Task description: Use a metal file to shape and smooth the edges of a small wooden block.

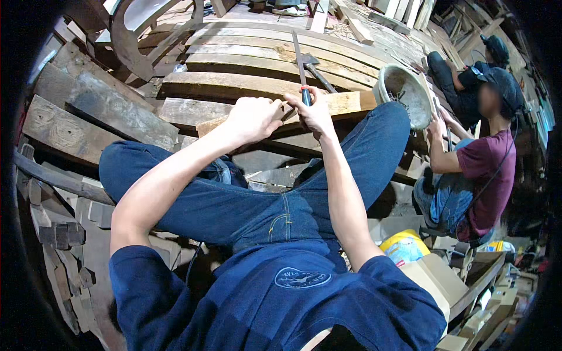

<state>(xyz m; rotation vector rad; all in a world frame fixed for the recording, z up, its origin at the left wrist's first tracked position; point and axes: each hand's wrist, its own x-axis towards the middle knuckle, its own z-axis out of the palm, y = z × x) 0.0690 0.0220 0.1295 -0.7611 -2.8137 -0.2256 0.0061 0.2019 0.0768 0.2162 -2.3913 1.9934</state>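
My right hand (316, 112) is closed around the dark handle of a file (300, 61), which has a red collar and a long narrow blade pointing away from me. Close beside it, my left hand (254, 120) is closed, its fingers meeting the right hand's fingertips. Whatever the left fingers pinch is too small to make out. Both hands are above a pale wooden block (345, 104) in front of my crossed legs. Just past the file lies a hatchet-like tool (310, 59) with a dark head, its handle slanting toward the block.
Long wooden boards (234, 61) lie across the floor ahead. A grey bucket (404, 88) holding what look like nails stands right of my knee. At the right a person in a maroon shirt (489, 158) sits working. Thick planks (76, 128) are at the left; a yellow tub (405, 245) sits behind right.
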